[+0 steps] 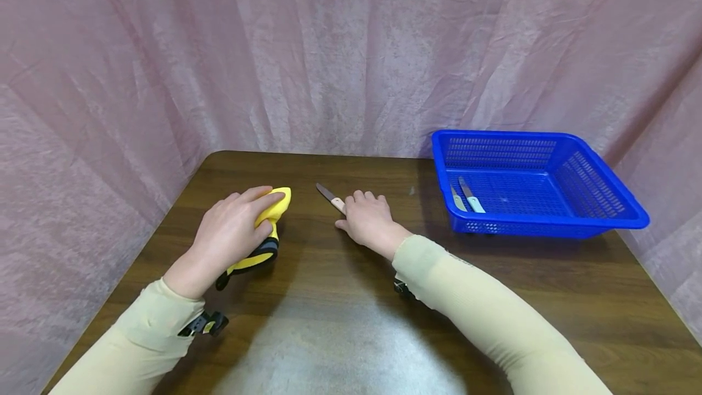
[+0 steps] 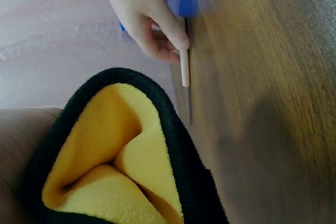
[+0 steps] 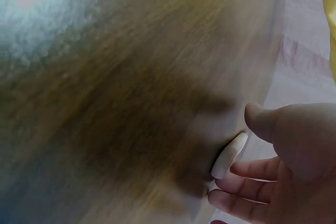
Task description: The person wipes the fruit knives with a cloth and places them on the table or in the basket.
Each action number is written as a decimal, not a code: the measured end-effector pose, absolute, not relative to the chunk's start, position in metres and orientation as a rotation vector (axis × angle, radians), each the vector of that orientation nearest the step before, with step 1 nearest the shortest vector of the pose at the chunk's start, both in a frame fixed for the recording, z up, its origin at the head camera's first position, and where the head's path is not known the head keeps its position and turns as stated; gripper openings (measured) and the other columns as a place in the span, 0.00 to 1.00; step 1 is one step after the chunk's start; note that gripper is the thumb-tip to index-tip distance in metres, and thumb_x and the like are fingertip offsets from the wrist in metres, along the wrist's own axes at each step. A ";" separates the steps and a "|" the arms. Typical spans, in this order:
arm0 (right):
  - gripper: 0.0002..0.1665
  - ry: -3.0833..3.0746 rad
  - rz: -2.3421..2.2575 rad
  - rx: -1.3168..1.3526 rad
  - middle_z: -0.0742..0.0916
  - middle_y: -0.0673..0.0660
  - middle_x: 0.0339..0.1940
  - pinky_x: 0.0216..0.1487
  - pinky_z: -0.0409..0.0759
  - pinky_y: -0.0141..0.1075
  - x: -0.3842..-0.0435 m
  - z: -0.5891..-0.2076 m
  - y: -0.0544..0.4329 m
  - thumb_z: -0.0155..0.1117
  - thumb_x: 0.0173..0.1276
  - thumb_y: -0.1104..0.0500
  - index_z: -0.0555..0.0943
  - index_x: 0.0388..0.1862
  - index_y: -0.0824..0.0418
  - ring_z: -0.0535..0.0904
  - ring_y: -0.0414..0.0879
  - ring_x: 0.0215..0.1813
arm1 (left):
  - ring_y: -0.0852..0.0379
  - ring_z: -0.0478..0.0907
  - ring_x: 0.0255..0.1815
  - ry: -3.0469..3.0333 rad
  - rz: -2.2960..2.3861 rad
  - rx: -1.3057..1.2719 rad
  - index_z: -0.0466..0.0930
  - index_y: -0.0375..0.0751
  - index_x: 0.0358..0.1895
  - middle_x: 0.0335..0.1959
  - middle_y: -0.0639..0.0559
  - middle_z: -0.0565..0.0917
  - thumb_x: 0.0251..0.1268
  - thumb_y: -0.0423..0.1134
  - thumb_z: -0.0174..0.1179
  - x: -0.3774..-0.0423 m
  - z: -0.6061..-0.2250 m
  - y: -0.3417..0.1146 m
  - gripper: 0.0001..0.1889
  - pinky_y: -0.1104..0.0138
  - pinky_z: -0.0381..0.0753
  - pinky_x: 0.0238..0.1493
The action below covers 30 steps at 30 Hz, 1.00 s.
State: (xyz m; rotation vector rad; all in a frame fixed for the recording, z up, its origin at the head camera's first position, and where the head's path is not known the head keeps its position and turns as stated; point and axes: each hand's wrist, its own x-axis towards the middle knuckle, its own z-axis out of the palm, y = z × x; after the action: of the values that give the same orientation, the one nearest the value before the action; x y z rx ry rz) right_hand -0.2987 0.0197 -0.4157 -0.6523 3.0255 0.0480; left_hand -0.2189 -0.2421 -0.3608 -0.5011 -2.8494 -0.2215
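The step in hand looks to be taking up the knife (image 1: 331, 198), which lies on the worktop (image 1: 307, 303) near the centre of the head view, its blade toward the upper left and its handle at the right hand (image 1: 368, 218). That hand's fingers are loosely bent beside the handle; in the right wrist view the thumb stands off from it, so the grasp does not look closed. At the left of the frame, the left hand (image 1: 227, 224) grips a bunched yellow cloth (image 1: 281, 203) between thumb and fingers, apart from the knife. The basket (image 1: 548, 224) sits at the right of the frame, with two more knives (image 1: 471, 198) inside near its left end.

The next move seems to call for bringing the thumb against the handle for a firm pinch, clear of the blade. The tip points to the cloth's side, so the left hand should give it room.
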 end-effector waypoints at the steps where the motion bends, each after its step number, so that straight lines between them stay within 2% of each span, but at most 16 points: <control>1: 0.32 3.029 0.056 -0.649 0.83 0.55 0.54 0.58 0.78 0.51 -0.300 -0.416 0.019 0.62 0.83 0.34 0.81 0.64 0.59 0.79 0.54 0.57 | 0.36 0.84 0.52 -2.848 -0.222 -0.502 0.82 0.50 0.76 0.74 0.42 0.81 0.71 0.36 0.67 -0.219 -0.361 -0.242 0.30 0.43 0.83 0.45; 14: 0.23 3.102 0.029 -0.691 0.87 0.56 0.51 0.54 0.78 0.49 -0.306 -0.418 0.016 0.68 0.82 0.42 0.83 0.59 0.59 0.81 0.54 0.53 | 0.36 0.85 0.53 -2.837 -0.240 -0.499 0.83 0.50 0.76 0.73 0.42 0.82 0.71 0.36 0.68 -0.218 -0.364 -0.243 0.29 0.43 0.83 0.46; 20: 0.17 3.068 0.004 -0.689 0.88 0.59 0.44 0.50 0.83 0.50 -0.311 -0.420 0.018 0.62 0.87 0.48 0.83 0.53 0.62 0.86 0.56 0.48 | 0.36 0.84 0.54 -2.853 -0.242 -0.500 0.82 0.50 0.76 0.74 0.42 0.81 0.70 0.36 0.67 -0.218 -0.364 -0.242 0.30 0.42 0.83 0.46; 25: 0.16 2.973 -0.058 -0.674 0.86 0.55 0.40 0.39 0.84 0.49 -0.349 -0.462 0.027 0.62 0.83 0.46 0.81 0.52 0.58 0.85 0.50 0.39 | 0.36 0.84 0.53 -2.847 -0.237 -0.502 0.82 0.50 0.76 0.74 0.43 0.81 0.70 0.36 0.67 -0.217 -0.363 -0.241 0.30 0.43 0.83 0.45; 27: 0.18 2.915 -0.084 -0.668 0.85 0.53 0.40 0.37 0.83 0.48 -0.364 -0.481 0.031 0.66 0.80 0.45 0.80 0.53 0.57 0.83 0.48 0.37 | 0.37 0.84 0.53 -2.845 -0.236 -0.504 0.82 0.50 0.76 0.74 0.43 0.81 0.70 0.36 0.67 -0.217 -0.363 -0.241 0.30 0.44 0.83 0.46; 30: 0.24 2.859 -0.113 -0.660 0.86 0.54 0.42 0.41 0.84 0.49 -0.364 -0.484 0.037 0.68 0.78 0.43 0.79 0.58 0.59 0.83 0.48 0.39 | 0.37 0.84 0.53 -2.838 -0.234 -0.511 0.82 0.51 0.76 0.74 0.44 0.81 0.70 0.36 0.66 -0.217 -0.363 -0.240 0.30 0.43 0.83 0.46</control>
State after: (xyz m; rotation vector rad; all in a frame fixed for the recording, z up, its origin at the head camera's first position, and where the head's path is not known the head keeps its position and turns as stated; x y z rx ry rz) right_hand -0.3639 0.0373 -0.4837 -0.6598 2.8592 -0.1133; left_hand -0.2168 -0.2403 -0.3627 -0.5110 -2.8384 -0.2345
